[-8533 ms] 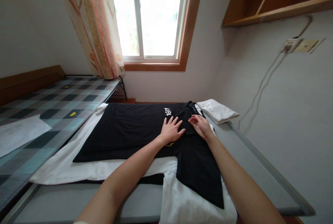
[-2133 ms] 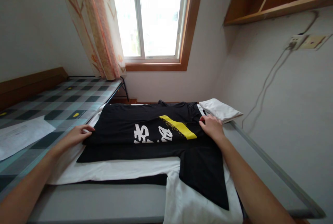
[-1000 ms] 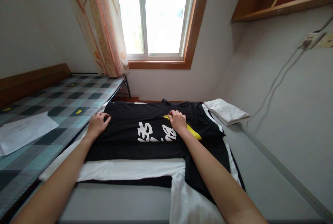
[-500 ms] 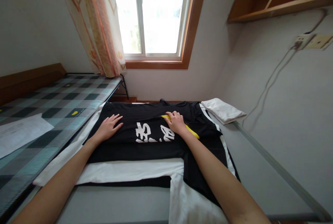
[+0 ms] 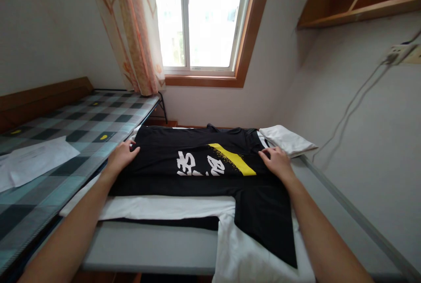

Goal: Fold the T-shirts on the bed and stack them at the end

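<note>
Two bare hands are set on one black shirt point(image 5: 164, 186), which is spread across the grey bench point(image 5: 154, 243) with its hem towards the left edge and its collar towards the right. The left hand point(image 5: 122, 157) is placed near the hem, the right hand point(image 5: 276, 162) near the shoulder; both are half curled, thumb close to fingers, and whether cloth is pinched cannot be told. Such wide spacing is presumably meant to keep the fabric even. Beneath are stacked one white shirt point(image 5: 171, 207) and at least one dark layer point(image 5: 177, 222). One white sleeve point(image 5: 237, 248) is run out past the near edge; white cloth point(image 5: 285, 137) is laid at the far right corner.
</note>
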`<state>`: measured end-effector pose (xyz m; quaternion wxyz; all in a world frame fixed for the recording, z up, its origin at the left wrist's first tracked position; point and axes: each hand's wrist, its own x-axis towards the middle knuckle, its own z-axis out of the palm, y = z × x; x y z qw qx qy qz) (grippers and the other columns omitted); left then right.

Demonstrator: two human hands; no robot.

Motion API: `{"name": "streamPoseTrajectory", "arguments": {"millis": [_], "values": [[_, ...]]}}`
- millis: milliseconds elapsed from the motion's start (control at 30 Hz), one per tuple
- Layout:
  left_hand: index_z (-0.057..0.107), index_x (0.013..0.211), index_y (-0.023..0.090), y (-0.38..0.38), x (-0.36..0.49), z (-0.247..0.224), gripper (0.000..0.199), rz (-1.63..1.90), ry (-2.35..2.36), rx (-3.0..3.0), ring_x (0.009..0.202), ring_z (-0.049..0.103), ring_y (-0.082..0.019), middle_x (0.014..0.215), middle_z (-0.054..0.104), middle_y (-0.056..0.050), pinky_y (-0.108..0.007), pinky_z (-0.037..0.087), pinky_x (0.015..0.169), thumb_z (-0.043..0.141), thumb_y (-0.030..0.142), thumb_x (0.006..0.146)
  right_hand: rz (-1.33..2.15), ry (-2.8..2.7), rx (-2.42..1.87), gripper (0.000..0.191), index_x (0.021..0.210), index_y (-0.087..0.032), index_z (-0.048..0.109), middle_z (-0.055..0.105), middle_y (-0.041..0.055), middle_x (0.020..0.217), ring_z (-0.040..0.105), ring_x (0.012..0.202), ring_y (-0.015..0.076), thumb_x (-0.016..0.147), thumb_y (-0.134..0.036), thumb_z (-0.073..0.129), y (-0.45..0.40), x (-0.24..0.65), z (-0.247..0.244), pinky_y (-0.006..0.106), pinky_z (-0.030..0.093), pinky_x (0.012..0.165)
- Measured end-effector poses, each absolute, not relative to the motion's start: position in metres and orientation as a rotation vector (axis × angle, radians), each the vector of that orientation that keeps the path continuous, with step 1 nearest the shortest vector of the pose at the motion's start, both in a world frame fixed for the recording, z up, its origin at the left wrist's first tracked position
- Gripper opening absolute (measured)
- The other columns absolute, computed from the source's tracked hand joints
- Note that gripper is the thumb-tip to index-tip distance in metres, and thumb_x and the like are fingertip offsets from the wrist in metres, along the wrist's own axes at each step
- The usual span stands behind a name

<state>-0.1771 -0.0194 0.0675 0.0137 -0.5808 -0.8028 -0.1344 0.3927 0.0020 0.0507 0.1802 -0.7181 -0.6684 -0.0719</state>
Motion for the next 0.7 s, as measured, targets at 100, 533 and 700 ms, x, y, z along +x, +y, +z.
{"name": "streamPoseTrajectory", "arguments": {"millis": [100,533,700], "values": [[0.069,0.096,0.02,-0.035,-0.189,0.075,0.037,-0.38,-2.666,-1.753,0.085,0.068,-0.028,0.092,0.074,-0.009,-0.031,0.048,0.067,0.051,0.047,0.08,0.054,-1.699,-2.231,0.041,0.087,-0.02,0.072,0.071,0.0107,0.089,0.064,0.085,0.0268,0.087,-0.052,0.045,0.008,0.418,0.054,0.036,0.044,0.072],[0.07,0.079,0.02,-0.051,-0.179,0.078,0.05,-0.114,-2.738,-1.533,0.082,0.068,-0.036,0.076,0.071,-0.016,-0.04,0.049,0.066,0.046,0.064,0.08,0.286,-1.651,-1.983,0.031,0.058,-0.022,0.06,0.067,0.0074,0.062,0.061,0.058,0.0217,0.07,-0.05,0.057,0.017,0.425,0.044,0.03,0.041,0.054],[0.067,0.086,0.022,-0.053,-0.175,0.079,0.046,-0.145,-2.74,-1.584,0.081,0.068,-0.033,0.081,0.072,-0.013,-0.036,0.047,0.064,0.046,0.062,0.081,0.22,-1.608,-1.993,0.029,0.059,-0.022,0.057,0.067,0.0075,0.067,0.061,0.064,0.0208,0.069,-0.049,0.057,0.013,0.415,0.047,0.03,0.042,0.059]]}}
